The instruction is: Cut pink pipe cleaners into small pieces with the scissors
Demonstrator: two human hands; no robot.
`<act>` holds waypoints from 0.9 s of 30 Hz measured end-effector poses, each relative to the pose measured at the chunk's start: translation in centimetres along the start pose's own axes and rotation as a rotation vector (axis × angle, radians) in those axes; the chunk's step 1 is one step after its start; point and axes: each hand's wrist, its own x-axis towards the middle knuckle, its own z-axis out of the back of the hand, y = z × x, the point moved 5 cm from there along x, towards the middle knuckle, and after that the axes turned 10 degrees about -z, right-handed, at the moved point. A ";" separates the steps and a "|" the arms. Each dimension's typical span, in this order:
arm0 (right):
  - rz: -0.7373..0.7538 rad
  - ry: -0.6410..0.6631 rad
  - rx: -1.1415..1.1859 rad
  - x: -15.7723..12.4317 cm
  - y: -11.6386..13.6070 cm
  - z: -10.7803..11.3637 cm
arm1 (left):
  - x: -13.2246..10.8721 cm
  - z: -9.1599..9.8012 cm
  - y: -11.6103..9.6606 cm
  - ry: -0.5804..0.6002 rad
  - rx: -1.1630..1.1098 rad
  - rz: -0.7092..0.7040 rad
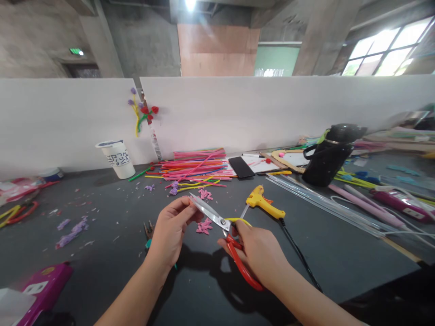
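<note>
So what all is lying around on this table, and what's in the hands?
scissors: one, red handles, held above the table
wire piece: one, yellow, at the scissors' pivot
fuzzy wires: a pile, mostly pink, by the white wall
pink bits: a few, under the blades
purple bits: several, left side
glue gun: one, yellow, right of the hands
cup: one, white, back left
phone: one, black, beside the pile
jug: one, black, back right
pliers: one, partly behind the left hand
table: one, dark grey
left hand: fingers pinched at the blade tip
right hand: around the scissors' handles
</note>
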 end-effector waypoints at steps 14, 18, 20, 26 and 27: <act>-0.028 0.033 -0.005 -0.1 0.1 0.2 | 0.2 0.2 0.1 0.001 0.007 -0.013; -0.035 0.055 0.014 -0.1 0.1 0.4 | 0.2 0.1 -0.1 0.024 0.007 -0.027; -0.031 0.054 0.021 -0.2 0.1 0.4 | 0.2 0.1 -0.2 0.042 0.017 -0.032; -0.037 0.035 0.051 -0.1 -0.2 0.4 | 0.4 0.1 -0.3 0.083 0.025 -0.035; -0.057 0.049 0.077 -0.1 -0.4 0.3 | 0.4 0.1 -0.2 0.088 0.027 -0.024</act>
